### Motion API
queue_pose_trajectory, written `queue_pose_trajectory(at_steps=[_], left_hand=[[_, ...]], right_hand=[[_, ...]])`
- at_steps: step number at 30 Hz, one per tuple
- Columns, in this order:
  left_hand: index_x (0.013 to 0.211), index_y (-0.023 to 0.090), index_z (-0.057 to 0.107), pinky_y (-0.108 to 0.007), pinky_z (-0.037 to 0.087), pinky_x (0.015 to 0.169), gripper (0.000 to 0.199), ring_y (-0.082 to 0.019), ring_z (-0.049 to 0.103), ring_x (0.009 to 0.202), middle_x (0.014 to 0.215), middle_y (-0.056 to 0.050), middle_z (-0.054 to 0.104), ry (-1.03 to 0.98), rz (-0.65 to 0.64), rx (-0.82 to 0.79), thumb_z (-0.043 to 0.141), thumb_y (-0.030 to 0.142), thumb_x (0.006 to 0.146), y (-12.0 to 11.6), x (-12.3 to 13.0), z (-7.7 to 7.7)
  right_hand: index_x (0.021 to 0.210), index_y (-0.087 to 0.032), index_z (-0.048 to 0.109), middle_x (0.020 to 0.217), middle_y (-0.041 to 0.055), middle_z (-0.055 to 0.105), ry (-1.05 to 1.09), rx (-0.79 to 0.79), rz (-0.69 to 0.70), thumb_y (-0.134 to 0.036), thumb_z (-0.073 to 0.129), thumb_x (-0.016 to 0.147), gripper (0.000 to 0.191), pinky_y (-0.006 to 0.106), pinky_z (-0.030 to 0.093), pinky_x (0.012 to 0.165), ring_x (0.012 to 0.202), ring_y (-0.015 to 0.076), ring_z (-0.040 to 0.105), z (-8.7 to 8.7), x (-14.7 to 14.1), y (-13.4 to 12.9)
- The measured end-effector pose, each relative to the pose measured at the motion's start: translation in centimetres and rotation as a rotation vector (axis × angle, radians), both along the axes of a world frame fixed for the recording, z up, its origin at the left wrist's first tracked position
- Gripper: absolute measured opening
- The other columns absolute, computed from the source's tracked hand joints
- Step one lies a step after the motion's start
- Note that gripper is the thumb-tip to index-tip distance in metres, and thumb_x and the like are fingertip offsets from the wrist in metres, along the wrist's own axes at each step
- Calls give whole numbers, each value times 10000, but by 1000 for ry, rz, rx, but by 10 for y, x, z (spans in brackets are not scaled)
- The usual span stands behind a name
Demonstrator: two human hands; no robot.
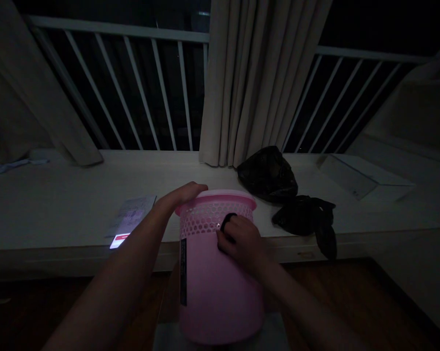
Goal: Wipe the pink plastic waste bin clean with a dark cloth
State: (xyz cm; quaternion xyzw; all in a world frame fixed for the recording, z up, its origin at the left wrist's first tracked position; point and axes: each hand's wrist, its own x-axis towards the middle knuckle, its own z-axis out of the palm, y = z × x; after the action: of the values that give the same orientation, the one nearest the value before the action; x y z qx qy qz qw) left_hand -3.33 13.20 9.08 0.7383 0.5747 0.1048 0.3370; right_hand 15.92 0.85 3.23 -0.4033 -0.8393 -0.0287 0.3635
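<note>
A pink plastic bin (220, 287), with a band of honeycomb holes below its rim and a dark label on its left side, is held in front of me with its rim away from me. My left hand (190, 191) grips the far left of the rim, its fingers partly hidden behind it. Pressed to the honeycomb band is my right hand (241, 241), its fingers curled round a small black piece (227, 219) that looks like soft cloth. Most of that black piece is covered by the fingers.
Two black plastic bags (269, 173) lie on the white ledge (77, 195) to the right, one hanging over its edge. A whitish box (369, 178) stands farther right. At the left is a lit phone (119, 240). Curtains (263, 73) and white railings (139, 92) line the back.
</note>
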Motion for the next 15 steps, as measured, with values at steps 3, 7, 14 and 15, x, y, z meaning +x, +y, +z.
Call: queue_pose_trajectory(at_steps=[3,7,14,15], left_hand=[[672,164,556,-287,380,587,310,-179,512,654,695,-60,577,28,0,23,355,394,719,3,0,0],[654,171,554,-276,373,596,287,-181,510,680,669,-41,564,58,-14,50,356,374,702,3,-3,-1],[583,171,514,-277,368,579,260,-159,491,606,619,-35,513,36,-36,62,359,334,714,1,-2,-3],[577,171,510,-277,369,579,244,-156,491,598,620,-36,515,34,-45,60,370,320,710,1,-2,-3]], right_hand=[[620,-209,505,658,-9,533,48,-36,-156,-182,587,857,252,283,324,634,661,151,476,17,-11,31],[633,-207,518,673,6,546,75,-38,-248,-177,569,869,244,294,322,654,684,166,485,27,-24,48],[653,-211,506,690,9,542,4,-15,-130,-191,544,880,231,300,328,653,689,167,483,2,-11,-3],[656,-213,500,690,9,539,18,-6,-121,-196,535,883,230,301,330,651,688,167,482,-5,-7,-18]])
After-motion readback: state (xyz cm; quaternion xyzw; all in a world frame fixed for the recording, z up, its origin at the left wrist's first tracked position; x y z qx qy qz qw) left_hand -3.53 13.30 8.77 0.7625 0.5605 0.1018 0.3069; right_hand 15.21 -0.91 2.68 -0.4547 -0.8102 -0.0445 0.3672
